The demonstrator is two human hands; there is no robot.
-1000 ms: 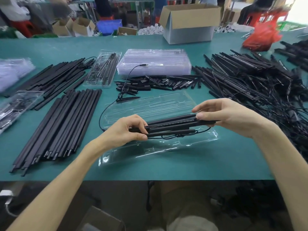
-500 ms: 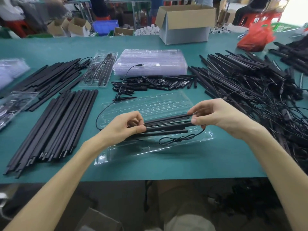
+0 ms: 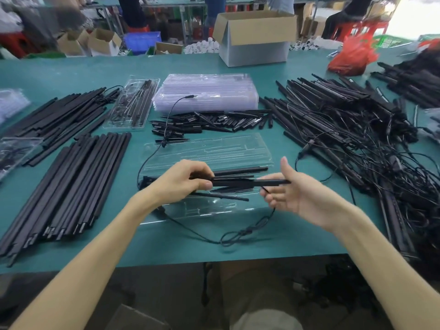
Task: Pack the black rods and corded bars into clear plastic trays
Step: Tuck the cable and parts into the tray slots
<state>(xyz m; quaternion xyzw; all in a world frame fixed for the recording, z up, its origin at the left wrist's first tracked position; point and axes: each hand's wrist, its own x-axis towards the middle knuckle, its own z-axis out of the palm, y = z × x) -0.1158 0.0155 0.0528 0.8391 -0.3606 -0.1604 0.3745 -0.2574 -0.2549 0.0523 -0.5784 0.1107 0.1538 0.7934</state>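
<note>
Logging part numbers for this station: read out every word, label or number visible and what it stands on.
No text can be read.
The cardboard box, stack of clear trays, black rods and red bag show no print; the small cartons behind are too blurred to tell.

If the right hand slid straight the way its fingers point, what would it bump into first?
Probably the bundle of black rods gripped by the left hand; the fingers of the right hand point left at it.

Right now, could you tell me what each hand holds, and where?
The left hand grips the bundle of black bars toward its left end; the right hand is open, gripping nothing.
</note>
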